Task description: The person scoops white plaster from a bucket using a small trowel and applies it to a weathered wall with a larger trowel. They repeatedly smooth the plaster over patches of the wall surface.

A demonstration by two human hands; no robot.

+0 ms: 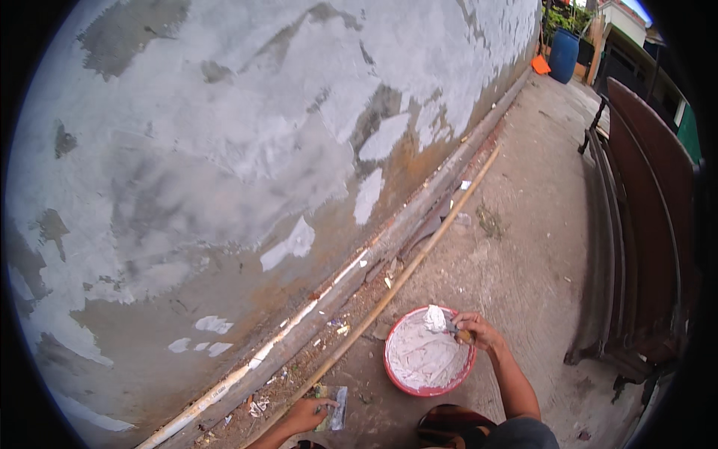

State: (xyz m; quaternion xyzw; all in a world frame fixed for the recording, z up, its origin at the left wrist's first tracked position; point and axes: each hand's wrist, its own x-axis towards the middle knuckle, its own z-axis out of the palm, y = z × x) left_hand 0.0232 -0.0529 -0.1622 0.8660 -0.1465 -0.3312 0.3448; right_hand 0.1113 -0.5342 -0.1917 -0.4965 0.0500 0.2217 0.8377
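My right hand is closed round the wooden handle of a putty knife above the right side of a red basin. A white lump of putty sits on the knife's blade. More whitish putty spreads over the inside of the basin, its surface streaked. Down at the left, my left hand grips the edge of a thin, flat rectangular scraper plate, a finger stretched across its face. Part of the plate is hidden behind the hand.
A patchy grey wall with white putty patches rises along the left. At its foot run a pale pipe and a long wooden pole, with debris between. A dark wooden bench stands right; a blue barrel is far back.
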